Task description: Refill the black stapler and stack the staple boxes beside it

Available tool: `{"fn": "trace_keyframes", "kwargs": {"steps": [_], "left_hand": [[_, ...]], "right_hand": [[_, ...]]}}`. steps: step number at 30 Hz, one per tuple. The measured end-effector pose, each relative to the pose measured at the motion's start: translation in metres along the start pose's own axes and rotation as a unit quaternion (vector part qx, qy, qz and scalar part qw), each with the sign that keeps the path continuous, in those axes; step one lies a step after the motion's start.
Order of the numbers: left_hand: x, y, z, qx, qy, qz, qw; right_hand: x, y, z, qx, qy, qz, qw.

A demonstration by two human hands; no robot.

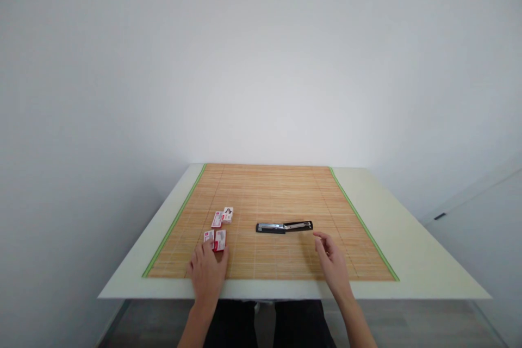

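Note:
My left hand (207,272) rests at the near left of the bamboo mat, its fingers apart around the near edge of two small red and white boxes. The fingertips overlap the left box (208,235); the thumb lies beside the lower right corner of the right box (220,239). Just behind them are a flat red and white box (217,219) and a white box with a dark picture (228,214). A black stapler (284,227), folded wide open with its metal parts showing, lies mid-mat. My right hand (332,261) hovers just right of it, fingers loosely curled, thumb apart, holding nothing visible.
The bamboo mat (277,190) has green side edges and covers most of a white table (411,261). White walls (269,65) stand behind and at both sides. My dark-clothed legs (299,323) are below the table's near edge.

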State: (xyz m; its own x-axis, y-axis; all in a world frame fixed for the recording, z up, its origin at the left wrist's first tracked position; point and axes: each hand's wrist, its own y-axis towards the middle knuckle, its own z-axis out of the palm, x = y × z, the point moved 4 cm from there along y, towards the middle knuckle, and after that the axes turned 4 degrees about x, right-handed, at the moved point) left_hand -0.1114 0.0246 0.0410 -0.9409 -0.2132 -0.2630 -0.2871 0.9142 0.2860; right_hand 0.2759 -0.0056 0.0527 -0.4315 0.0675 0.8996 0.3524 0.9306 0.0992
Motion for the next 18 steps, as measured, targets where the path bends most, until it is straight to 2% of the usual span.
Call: {"fn": "trace_keyframes", "kwargs": {"steps": [2, 4, 7, 9, 11, 14, 18], "left_hand": [[-0.005, -0.004, 0.002, 0.022, -0.017, 0.029, 0.999], [-0.018, -0.010, 0.005, 0.060, -0.056, 0.091, 0.992], [-0.050, -0.020, 0.011, 0.163, -0.147, 0.223, 0.950], [-0.073, -0.026, 0.012, 0.224, -0.202, 0.293, 0.907], [-0.093, -0.027, 0.012, 0.255, -0.238, 0.329, 0.878], [-0.114, -0.026, 0.012, 0.274, -0.270, 0.350, 0.854], [-0.128, -0.025, 0.015, 0.286, -0.294, 0.365, 0.836]], "right_hand": [[0.006, -0.012, 0.011, 0.036, -0.003, -0.002, 0.999], [0.008, -0.021, 0.025, 0.073, 0.007, 0.001, 0.997], [-0.003, -0.032, 0.049, 0.162, 0.072, 0.067, 0.982], [-0.012, -0.038, 0.063, 0.227, 0.144, 0.144, 0.952], [-0.018, -0.044, 0.070, 0.278, 0.210, 0.211, 0.913], [-0.015, -0.049, 0.067, 0.307, 0.284, 0.269, 0.868], [-0.003, -0.051, 0.058, 0.337, 0.357, 0.308, 0.815]]}}
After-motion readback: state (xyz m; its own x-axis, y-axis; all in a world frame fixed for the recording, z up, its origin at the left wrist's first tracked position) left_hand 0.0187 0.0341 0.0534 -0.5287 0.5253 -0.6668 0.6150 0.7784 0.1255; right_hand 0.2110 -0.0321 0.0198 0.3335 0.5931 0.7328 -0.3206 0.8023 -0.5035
